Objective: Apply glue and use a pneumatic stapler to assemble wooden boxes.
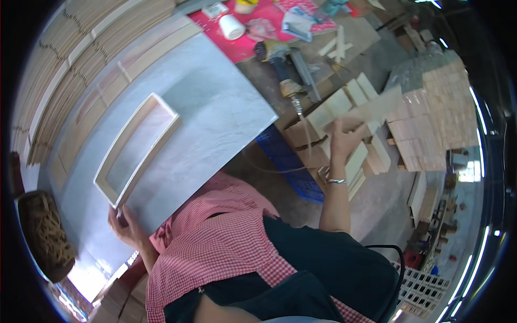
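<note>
Likely the wooden frame, pinned at its near corner on the grey table by the left hand, skews (the right hand grips a wood piece from the pile).

A grey worktable is filling the left and centre of the frame, carrying a rectangular wooden frame lying flat at centre left. Long wooden strips are lying along its upper-left edge. At the top, a red mat is holding a white cup, with a power tool lying just right of it.
</note>
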Demonstrator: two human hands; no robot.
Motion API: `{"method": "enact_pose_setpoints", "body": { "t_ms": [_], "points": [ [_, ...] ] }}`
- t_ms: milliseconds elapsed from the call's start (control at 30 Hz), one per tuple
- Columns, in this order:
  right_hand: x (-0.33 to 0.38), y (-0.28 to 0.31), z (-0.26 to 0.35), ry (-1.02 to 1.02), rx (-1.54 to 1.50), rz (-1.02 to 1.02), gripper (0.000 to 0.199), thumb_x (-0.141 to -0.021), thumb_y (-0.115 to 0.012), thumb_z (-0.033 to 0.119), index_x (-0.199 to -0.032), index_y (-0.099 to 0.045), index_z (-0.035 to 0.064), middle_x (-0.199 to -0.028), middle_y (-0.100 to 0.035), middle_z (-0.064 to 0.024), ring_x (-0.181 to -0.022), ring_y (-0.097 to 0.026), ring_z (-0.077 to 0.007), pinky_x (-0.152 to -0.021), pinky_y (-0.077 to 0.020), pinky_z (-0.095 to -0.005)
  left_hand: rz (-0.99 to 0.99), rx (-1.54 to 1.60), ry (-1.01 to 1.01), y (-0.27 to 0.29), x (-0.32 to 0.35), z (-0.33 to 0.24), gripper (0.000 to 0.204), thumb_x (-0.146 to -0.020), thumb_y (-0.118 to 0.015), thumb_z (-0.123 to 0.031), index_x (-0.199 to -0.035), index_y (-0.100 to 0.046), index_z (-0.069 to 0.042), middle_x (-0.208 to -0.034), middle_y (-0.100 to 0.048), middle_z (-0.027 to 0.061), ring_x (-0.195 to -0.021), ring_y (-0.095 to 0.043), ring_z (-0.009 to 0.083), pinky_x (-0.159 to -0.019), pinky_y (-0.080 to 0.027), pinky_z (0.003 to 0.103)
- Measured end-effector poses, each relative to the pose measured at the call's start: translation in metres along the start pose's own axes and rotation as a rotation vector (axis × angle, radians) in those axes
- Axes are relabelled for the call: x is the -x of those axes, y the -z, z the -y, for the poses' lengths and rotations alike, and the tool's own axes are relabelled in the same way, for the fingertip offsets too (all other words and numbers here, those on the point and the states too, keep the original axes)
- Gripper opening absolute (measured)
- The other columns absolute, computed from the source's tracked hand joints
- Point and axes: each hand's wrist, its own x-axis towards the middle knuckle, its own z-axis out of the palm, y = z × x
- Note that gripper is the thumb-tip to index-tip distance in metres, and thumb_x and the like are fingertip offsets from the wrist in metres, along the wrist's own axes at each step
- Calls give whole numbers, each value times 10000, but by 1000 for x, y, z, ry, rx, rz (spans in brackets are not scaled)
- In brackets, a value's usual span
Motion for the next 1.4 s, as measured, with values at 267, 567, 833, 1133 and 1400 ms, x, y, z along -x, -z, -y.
{"method": "enact_pose_setpoints", "body": {
  "t_ms": [267,567,833,1133,1400],
  "points": [
    [67,-6,216,898,-642,901,933,-690,-831,230,-1499,-423,8,-1561,-371,-224,-1367,-459,-380,-1143,-376,-448,183,362,-83,30,19,-113,505,-1047,-557,-311,-1452,-501,-14,-1407,-563,173,-1280,-572,310,-1113,-424,451],
    [117,-23,327,1666,-536,1160,920,-653,-861,310,-1465,-496,81,-1563,-368,-200,-1387,-426,-345,-1149,-341,-454,239,1239,492,36,11,-111,393,-1019,-617,-146,-1229,-529,174,-1101,-651,228,-926,-706,256,-836,-613,297],
    [114,-66,368,1723,-577,1107,829,-670,-779,137,-1456,-520,89,-1555,-435,-124,-1365,-461,-325,-1159,-364,-433,196,1215,424,43,12,-89,293,-980,-674,-134,-1176,-646,82,-1006,-674,137,-879,-688,179,-808,-582,266],
    [115,-83,390,1757,-487,1234,795,-662,-763,138,-1424,-547,73,-1535,-472,-109,-1363,-463,-324,-1161,-363,-435,-11,58,-4,47,-3,-46,260,-857,-759,-111,-1081,-743,21,-917,-680,90,-764,-632,173,-735,-541,281],
    [107,-91,390,1773,-415,1260,784,-660,-757,149,-1414,-558,76,-1530,-482,-102,-1366,-464,-322,-1166,-362,-442,71,-20,29,33,-13,-60,260,-829,-806,-115,-1048,-759,17,-901,-677,92,-787,-634,164,-684,-522,276]
  ]
}}
